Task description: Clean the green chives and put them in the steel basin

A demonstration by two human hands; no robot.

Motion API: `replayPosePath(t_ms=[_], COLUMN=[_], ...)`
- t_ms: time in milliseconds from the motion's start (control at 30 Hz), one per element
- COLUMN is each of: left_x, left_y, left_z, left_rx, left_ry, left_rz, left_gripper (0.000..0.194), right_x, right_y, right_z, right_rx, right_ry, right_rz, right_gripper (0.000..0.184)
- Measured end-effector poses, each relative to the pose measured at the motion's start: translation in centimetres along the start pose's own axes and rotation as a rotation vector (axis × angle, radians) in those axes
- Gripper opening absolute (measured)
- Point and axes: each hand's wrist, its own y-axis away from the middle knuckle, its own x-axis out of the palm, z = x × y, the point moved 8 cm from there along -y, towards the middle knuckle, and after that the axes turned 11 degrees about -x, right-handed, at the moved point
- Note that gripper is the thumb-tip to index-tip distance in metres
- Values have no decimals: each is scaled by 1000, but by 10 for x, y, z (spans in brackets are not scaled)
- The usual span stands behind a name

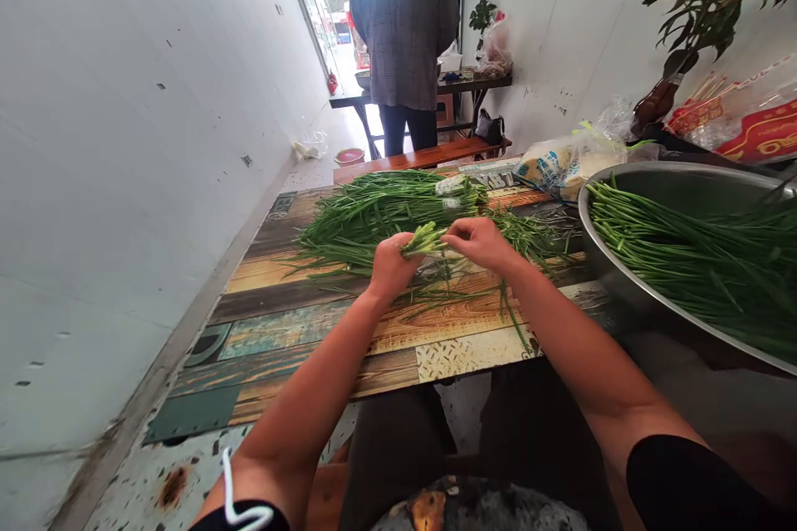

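My left hand (393, 263) is closed around a small bunch of garlic chives (426, 239), whose pale stem ends stick out to the right. At those ends my right hand (478, 242) is closed in a pinch; whatever lies between its fingertips is too small to make out. Behind both hands lies a big heap of garlic chives (374, 211), partly bound with whitish bands (451, 192). Loose trimmings and thin leaves (529, 234) are scattered to the right of my right hand and on the tabletop below.
A large metal basin (660, 286) holding long chives stands at the right. Behind it are plastic bags (569, 162), a leafy plant in a brown bottle (653, 104) and red packaging (763, 133). The patterned table (274, 348) runs near the left wall. A person (404, 25) stands at a far table.
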Motion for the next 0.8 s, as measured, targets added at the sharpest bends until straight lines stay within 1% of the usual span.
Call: replayPosePath(t_ms=[67, 133, 233, 300, 333, 367, 400, 467, 533, 600, 633, 667, 700, 733, 767, 800], left_x=[2, 5, 4, 1, -1, -4, -7, -13, -15, -14, -14, -13, -13, -14, -15, -17], left_y=[5, 10, 15, 18, 18, 17, 16, 14, 12, 11, 11, 11, 11, 11, 11, 10], left_z=[-13, -23, -31, -32, -31, -28, -25, -18, -14, -13, -13, -13, -12, -12, -11, -10], left_rx=[129, 232, 329, 368, 377, 375, 362, 315, 282, 278, 282, 282, 278, 272, 266, 258], left_ry=[-139, -247, -316, -317, -307, -294, -282, -265, -262, -271, -276, -280, -279, -273, -264, -254], left_rz=[5, 17, 9, -30, -62, -101, -143, -221, -260, -257, -249, -243, -244, -252, -267, -288], left_gripper=[15, 17, 19, 19, 19, 19, 19, 20, 19, 19, 20, 20, 21, 21, 20, 19], right_x=[8, 18, 34, 39, 37, 32, 23, -4, -36, -64, -73, -78, -79, -78, -76, -73], right_y=[3, 8, 18, 21, 20, 17, 14, 8, 6, 5, 5, 4, 3, 2, 1, 1], right_z=[-16, -29, -34, -30, -30, -32, -36, -50, -59, -57, -51, -46, -43, -43, -45, -50], right_rx=[173, 347, 560, 619, 619, 605, 585, 535, 459, 343, 281, 230, 202, 210, 247, 292], right_ry=[-182, -386, -650, -773, -800, -795, -759, -596, -320, 41, 224, 383, 505, 587, 638, 669], right_rz=[32, 70, 175, 232, 224, 179, 101, -111, -313, -427, -447, -440, -405, -354, -299, -240], right_gripper=[24, 23, 20, 22, 24, 28, 31, 37, 37, 33, 31, 32, 34, 34, 35, 42])
